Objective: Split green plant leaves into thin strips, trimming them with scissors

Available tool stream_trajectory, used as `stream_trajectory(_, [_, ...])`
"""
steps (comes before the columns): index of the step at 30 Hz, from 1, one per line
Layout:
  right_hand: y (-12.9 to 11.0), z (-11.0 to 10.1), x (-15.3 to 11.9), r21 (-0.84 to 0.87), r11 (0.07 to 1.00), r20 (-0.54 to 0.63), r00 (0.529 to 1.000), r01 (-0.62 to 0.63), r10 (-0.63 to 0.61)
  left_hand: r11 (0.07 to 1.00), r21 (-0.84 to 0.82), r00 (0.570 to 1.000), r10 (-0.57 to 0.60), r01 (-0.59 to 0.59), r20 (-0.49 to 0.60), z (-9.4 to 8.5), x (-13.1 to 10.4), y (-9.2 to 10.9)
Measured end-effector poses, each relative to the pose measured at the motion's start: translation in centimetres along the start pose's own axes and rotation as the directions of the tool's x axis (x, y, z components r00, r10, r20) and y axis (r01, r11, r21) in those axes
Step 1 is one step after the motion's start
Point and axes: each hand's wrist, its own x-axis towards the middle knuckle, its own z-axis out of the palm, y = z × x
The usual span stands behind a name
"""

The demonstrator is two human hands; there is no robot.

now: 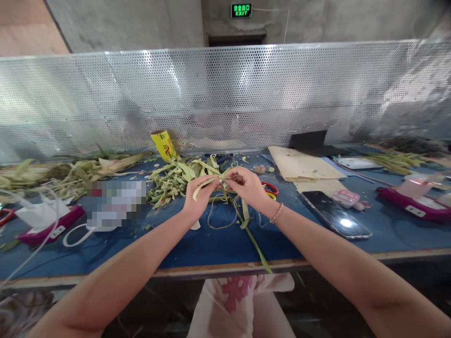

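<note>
Leaf strips (199,188) sit pinched in the fingers (239,171) of the left hand (199,201) and right hand (252,188) and could split if overpulled.

Off to the right of the hands (198,193) there's a black phone (326,211) lying flat on the blue counter (218,249), little pink case (346,197) right next to it, tan paper (299,162) beyond those. Farther right, a magenta power strip (394,198); another strip (75,217) sits way left. Past the hands: a tilted yellow tube (164,146), a perforated metal screen (229,89), then a green EXIT sign (241,10) high up.
</note>
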Motion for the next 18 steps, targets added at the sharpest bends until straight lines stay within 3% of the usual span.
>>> stream_trajectory(3, [-0.10,0.00,0.12,0.093,0.988,-0.007,0.992,-0.126,0.127,0.990,-0.113,0.996,-0.085,0.085,0.000,0.10,0.38,-0.67])
stream_trajectory(9, [-0.31,0.32,0.03,0.051,0.969,-0.051,0.968,-0.243,0.245,0.937,-0.303,0.984,-0.174,0.175,0.031,0.46,0.45,-0.49])
stream_trajectory(15, [0.47,0.37,0.05,-0.147,0.989,0.066,0.998,0.010,0.000,0.929,-0.319,0.981,-0.195,0.187,0.008,0.29,0.68,-0.47])
stream_trajectory(18, [0.57,0.17,0.06,-0.152,0.987,0.079,0.996,0.049,-0.038,0.925,-0.307,0.973,-0.229,0.223,0.018,0.32,0.63,-0.36])
